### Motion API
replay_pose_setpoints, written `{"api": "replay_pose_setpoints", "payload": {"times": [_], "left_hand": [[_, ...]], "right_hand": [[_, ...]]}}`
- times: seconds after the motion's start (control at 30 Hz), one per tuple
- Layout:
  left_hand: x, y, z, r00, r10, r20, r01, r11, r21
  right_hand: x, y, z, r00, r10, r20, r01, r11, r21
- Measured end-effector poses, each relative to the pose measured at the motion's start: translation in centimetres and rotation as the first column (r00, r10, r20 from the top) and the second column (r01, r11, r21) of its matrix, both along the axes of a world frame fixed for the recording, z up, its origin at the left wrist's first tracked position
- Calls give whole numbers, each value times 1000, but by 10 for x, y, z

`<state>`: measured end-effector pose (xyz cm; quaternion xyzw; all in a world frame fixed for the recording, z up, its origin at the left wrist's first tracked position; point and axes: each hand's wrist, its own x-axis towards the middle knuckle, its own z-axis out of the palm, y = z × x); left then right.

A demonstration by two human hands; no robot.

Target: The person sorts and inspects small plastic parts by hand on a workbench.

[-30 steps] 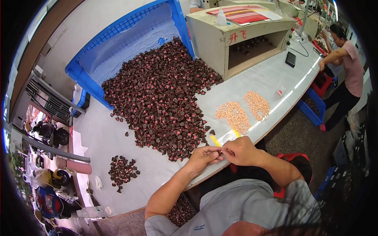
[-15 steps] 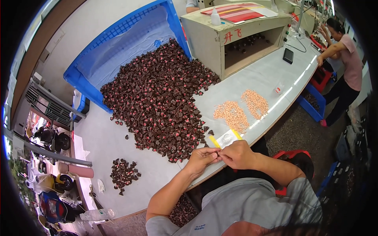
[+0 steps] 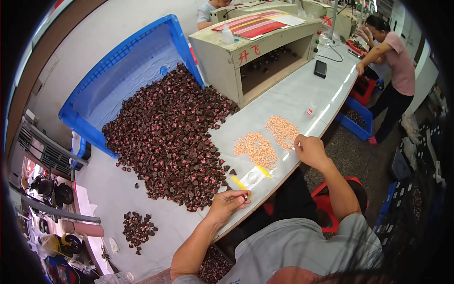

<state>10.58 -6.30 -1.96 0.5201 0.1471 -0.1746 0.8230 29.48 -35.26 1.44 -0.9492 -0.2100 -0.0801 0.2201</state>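
Along the near edge of a pale grey desk [image 3: 109,189], we see a person's left hand [image 3: 228,204] pinching a small dark piece [image 3: 245,196] between thumb and fingertips, its grip narrow, just over the corner of a white pad with yellow strips [image 3: 251,178]. Farther right, the right hand [image 3: 310,150] reaches to the edge of the nearer-to-it of two patches of small orange bits [image 3: 282,132]; its fingertips are drawn together, but we cannot tell whether that grip holds anything. The second patch [image 3: 255,149] lies between it and the pad. To the left, we find a great heap of dark brown and pink pieces [image 3: 165,142] spilling from a tipped blue crate [image 3: 187,49] and filling the middle of the desk, with a small separate cluster [image 3: 137,230] near the left end. Behind the orange bits, a boxy cream cabinet [image 3: 217,71] blocks part of our view; it carries red striped sheets [image 3: 257,26] and a white squeeze bottle [image 3: 227,34]. Right of it lie a black device [image 3: 320,69] and a small clear-and-red item [image 3: 310,112]. Beyond the desk's right edge, we see a co-worker in pink [image 3: 399,61] leaning over.
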Motion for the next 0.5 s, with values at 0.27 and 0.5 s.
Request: {"api": "replay_pose_setpoints", "payload": {"times": [0.27, 0.5], "left_hand": [[0, 0, -2, 1000, -14, 3, 14, 1000, 5], [3, 1, 3, 996, -83, -19, 83, 996, 24]], "right_hand": [[-2, 10, -15, 999, 49, -20, -50, 998, -25], [-19, 19, 6, 979, 195, 58, -203, 936, 287]]}}
